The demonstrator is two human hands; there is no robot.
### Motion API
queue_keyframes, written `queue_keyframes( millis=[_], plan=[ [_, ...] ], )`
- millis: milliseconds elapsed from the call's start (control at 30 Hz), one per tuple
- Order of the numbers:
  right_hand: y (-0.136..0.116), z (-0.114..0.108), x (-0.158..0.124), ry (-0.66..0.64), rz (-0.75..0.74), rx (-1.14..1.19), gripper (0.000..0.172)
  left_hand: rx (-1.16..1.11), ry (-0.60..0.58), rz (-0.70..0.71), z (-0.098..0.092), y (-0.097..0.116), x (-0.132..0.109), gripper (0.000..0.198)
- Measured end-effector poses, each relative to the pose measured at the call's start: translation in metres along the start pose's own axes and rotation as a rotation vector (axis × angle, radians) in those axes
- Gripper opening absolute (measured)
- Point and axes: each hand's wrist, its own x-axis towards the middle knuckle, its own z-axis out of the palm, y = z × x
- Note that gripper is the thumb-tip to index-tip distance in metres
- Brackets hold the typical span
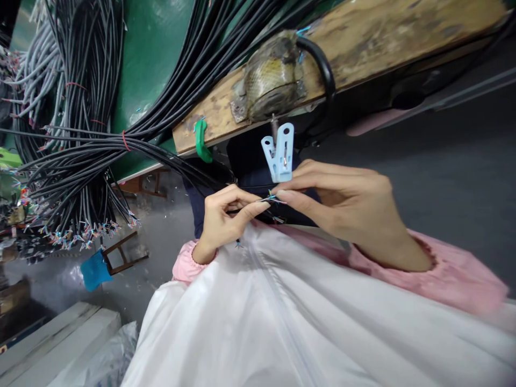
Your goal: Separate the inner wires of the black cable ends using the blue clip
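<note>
Head view: coloured wires [271,198] at a cable's end lie between both hands, just below a pale-blue clothespin [285,153]. The left hand [226,214] pinches them between thumb and finger; the right hand [342,207] pinches their tips opposite.

No text, label, brand, number or sign can be read; a small mark [3,349] at the lower left is illegible.
</note>
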Motion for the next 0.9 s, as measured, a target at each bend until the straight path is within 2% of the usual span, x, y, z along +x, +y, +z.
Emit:
queue_keyframes(
  millis=[100,233,333,400,467,633,767,900],
  plan=[
    [0.0,-0.007,0.005,-0.06,-0.098,-0.059,0.014,0.108,-0.048,0.028,-0.002,-0.001,-0.001,0.041],
    [0.001,-0.023,0.019,-0.317,-0.197,-0.093,0.016,0.235,-0.172,0.126,-0.006,0.0,-0.002,0.036],
    [0.005,-0.031,0.028,-0.521,-0.066,0.037,0.017,0.248,-0.227,0.249,-0.009,-0.001,-0.002,0.034],
    [0.006,-0.029,0.03,-0.568,0.043,0.128,0.023,0.246,-0.197,0.328,-0.01,-0.002,-0.003,0.033],
    [0.006,-0.023,0.027,-0.535,0.089,0.176,0.027,0.253,-0.152,0.385,-0.01,-0.003,-0.004,0.033],
    [0.0,-0.009,0.01,-0.351,0.071,0.22,0.024,0.285,-0.109,0.452,-0.01,-0.002,-0.005,0.035],
    [-0.006,-0.004,0.001,-0.216,0.006,0.144,0.015,0.3,-0.061,0.431,-0.008,-0.003,-0.007,0.033],
    [-0.007,0.006,-0.006,-0.08,-0.08,-0.001,0.012,0.2,0.028,0.352,0.0,-0.006,-0.011,0.019]
  ],
)
